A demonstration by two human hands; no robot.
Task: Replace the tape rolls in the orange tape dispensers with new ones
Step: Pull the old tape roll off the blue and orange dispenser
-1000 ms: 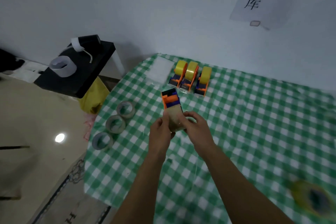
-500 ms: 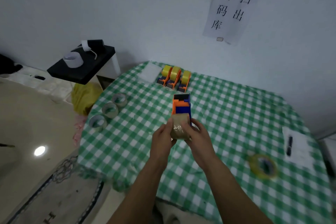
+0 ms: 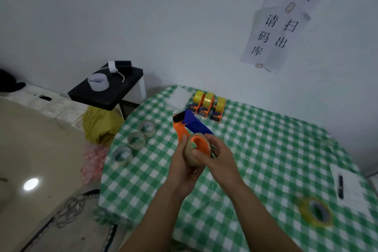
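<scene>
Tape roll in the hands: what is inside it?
The orange hub of the held dispenser fills the core of the tape roll. The thumb of the right hand covers the hub's lower edge; the left hand hides the roll's underside.

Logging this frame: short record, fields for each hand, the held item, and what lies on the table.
left hand: grips orange dispenser
right hand: grips worn roll on its hub
rear row: three loaded dispensers
left edge: three pale rolls
right side: yellow roll, paper with pen

Orange dispenser (image 3: 181,131) held tilted, tan roll (image 3: 191,160) on hub
</scene>
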